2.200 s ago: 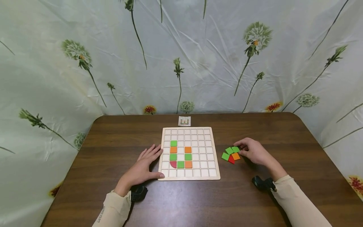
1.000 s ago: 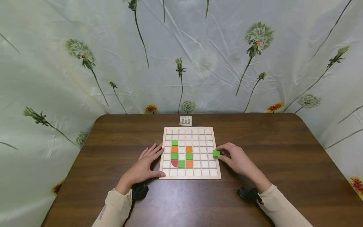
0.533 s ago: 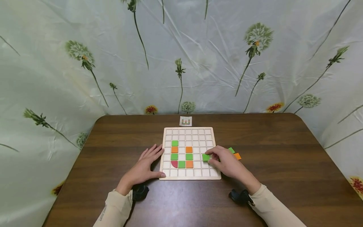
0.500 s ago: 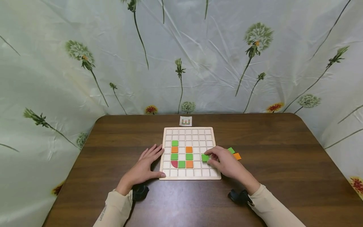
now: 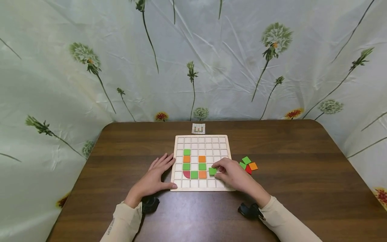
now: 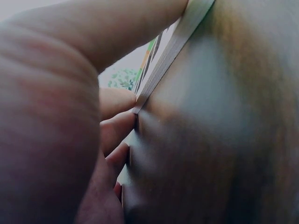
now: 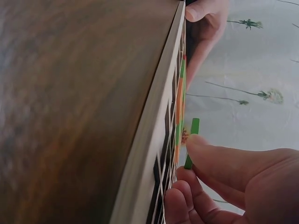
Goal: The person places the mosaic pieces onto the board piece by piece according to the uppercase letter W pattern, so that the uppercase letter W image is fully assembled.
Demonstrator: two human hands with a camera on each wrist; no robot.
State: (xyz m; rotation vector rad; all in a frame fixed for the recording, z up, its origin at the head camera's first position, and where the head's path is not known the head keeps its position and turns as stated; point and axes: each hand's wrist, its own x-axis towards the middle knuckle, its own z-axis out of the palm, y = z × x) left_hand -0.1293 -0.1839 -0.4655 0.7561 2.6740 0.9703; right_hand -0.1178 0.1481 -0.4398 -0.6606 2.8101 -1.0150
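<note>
My right hand pinches a green square tile between thumb and fingers, over the right half of a wooden grid board. In the right wrist view the tile is tilted and held off the board's surface. Flat beside the board's left edge lies my left hand, fingers spread, fingertips at the rim and thumb on the near left corner. Set in the board's cells are several green and orange squares, among them an orange tile, and one dark red quarter-round tile.
Right of the board, loose tiles lie on the brown table: green squares, an orange square and a partly hidden red piece. A small printed grid card lies behind the board. A floral curtain hangs beyond the table.
My right hand has taken a green tile from the loose tiles at the right and carried it left over the board. The left hand stays at the board's edge.
</note>
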